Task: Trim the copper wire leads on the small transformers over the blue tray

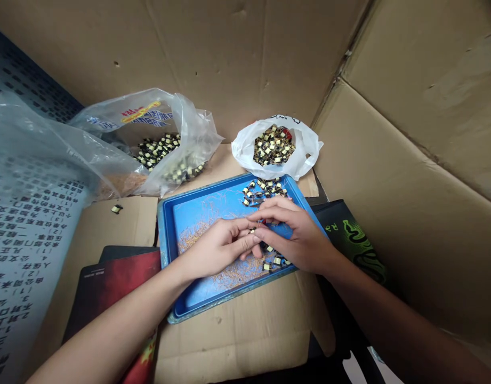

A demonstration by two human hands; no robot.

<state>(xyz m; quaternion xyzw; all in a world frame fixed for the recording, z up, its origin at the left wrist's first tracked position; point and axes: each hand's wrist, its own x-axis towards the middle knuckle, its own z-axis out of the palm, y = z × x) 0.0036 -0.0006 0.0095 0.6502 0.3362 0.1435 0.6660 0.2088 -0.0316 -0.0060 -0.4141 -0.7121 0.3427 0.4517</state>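
Over the right half of a blue tray [197, 200], my two hands meet at the fingertips. My left hand [225, 242] is closed, its thumb and fingers pinching a small transformer [252, 231] with pale yellow tape, mostly hidden by the fingers. My right hand [295, 229] is also closed, thumb and fingertips touching the left fingers; a bit of red shows beneath it, but what it grips is hidden. More small transformers [277, 261] lie below the right hand, and a group of them [265, 186] sits at the tray's far right corner. Copper wire clippings [241, 272] cover much of the tray floor.
Behind the tray, a white plastic bag [309, 144] holds many wired transformers. A clear bag [193, 128] with more stands at back left. One loose transformer [117, 209] lies on cardboard at left. Cardboard walls [409, 144] rise behind and right. A red-black mat [113, 298] lies left.
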